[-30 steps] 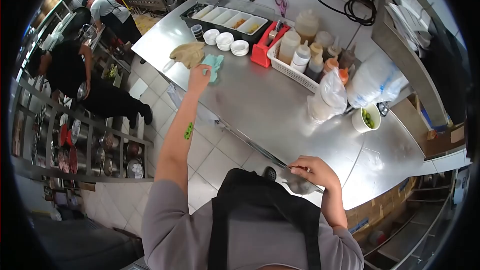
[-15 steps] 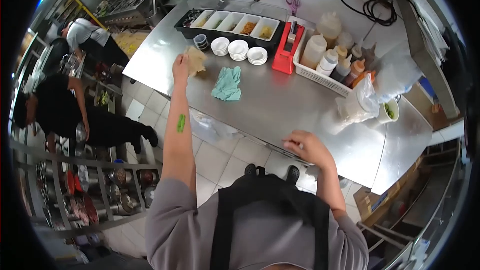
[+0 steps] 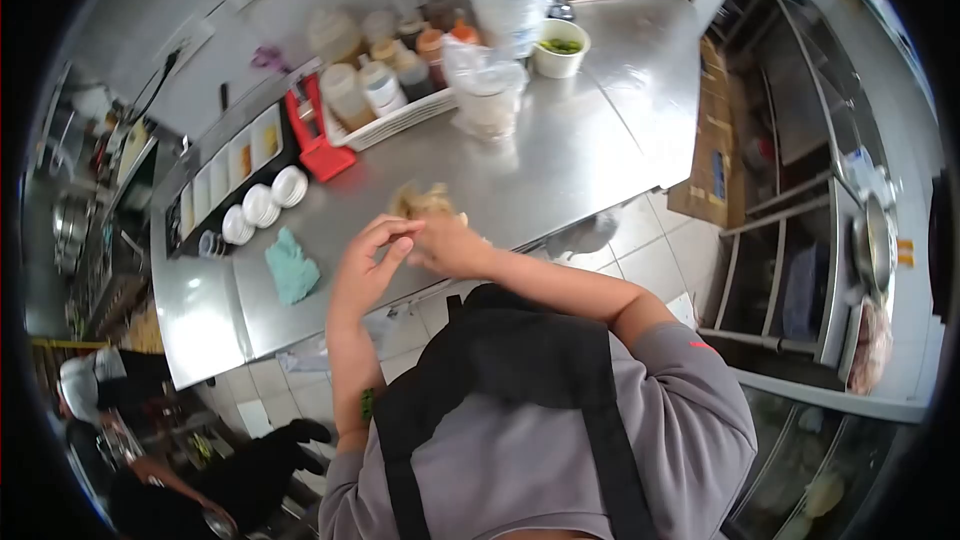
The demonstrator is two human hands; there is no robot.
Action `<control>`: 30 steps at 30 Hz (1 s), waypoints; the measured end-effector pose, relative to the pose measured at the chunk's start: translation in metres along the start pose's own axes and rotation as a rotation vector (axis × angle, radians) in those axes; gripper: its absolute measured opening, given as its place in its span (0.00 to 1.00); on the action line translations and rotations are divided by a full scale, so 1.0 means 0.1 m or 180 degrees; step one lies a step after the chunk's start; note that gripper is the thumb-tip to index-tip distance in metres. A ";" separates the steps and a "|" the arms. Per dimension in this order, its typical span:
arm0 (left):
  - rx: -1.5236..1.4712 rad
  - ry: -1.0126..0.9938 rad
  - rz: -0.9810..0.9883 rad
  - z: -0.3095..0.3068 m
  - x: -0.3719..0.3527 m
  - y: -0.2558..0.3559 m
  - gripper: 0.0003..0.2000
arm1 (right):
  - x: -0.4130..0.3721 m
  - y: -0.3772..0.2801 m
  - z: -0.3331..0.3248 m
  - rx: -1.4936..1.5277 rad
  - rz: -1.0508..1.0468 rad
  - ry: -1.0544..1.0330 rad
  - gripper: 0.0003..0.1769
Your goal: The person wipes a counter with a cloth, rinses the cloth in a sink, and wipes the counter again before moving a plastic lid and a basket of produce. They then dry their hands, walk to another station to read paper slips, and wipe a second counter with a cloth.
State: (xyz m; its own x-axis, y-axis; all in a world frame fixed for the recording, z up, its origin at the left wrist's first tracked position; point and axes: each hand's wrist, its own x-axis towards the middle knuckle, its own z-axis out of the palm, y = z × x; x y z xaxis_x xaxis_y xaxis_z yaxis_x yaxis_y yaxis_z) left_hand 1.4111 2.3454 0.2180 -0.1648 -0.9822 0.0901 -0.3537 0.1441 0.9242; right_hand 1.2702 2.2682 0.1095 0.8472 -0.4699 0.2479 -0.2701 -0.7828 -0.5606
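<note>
Above the near edge of the steel counter (image 3: 560, 175), my two hands meet. My right hand (image 3: 452, 246) is closed on a crumpled tan cloth (image 3: 424, 202), which sticks out beyond its knuckles; motion smears the fingers. My left hand (image 3: 368, 258) has its fingers stretched toward the right hand, the thumb apart, and its fingertips touch or nearly touch it. Left of the hands, a crumpled green cloth (image 3: 292, 266) lies on the counter.
Stacked white dishes (image 3: 262, 206) and a black topping tray (image 3: 175, 240) stand at the left. A red tool (image 3: 322, 145), a white basket (image 3: 405, 118) of sauce bottles, a bagged container (image 3: 488, 105) and a white tub (image 3: 560, 52) line the back. Co-workers are at lower left.
My view has turned to the right. The tan cloth has come from my outstretched left hand to my right hand, and both hands are now together in front of me.
</note>
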 end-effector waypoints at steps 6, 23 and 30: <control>0.0192 -0.0145 0.0122 0.28 0.57 0.20 0.10 | -0.75 0.56 -0.50 -0.0573 0.0738 -0.0166 0.29; -0.0100 0.0381 -0.0127 1.22 1.28 0.40 0.09 | -1.19 4.02 -2.42 -0.1727 0.1444 0.1245 0.23; -0.0053 0.0352 -0.0064 1.46 1.58 0.35 0.09 | -0.96 2.31 -1.14 -0.0559 0.0453 0.0481 0.24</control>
State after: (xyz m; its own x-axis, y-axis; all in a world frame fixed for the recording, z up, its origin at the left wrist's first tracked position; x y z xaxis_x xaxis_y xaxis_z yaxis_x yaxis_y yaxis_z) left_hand 1.2382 2.2124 0.2104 -0.0548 -0.9923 0.1112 -0.3404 0.1232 0.9322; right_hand 1.0741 2.0855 0.0464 0.7208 -0.6254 0.2989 -0.4679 -0.7571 -0.4559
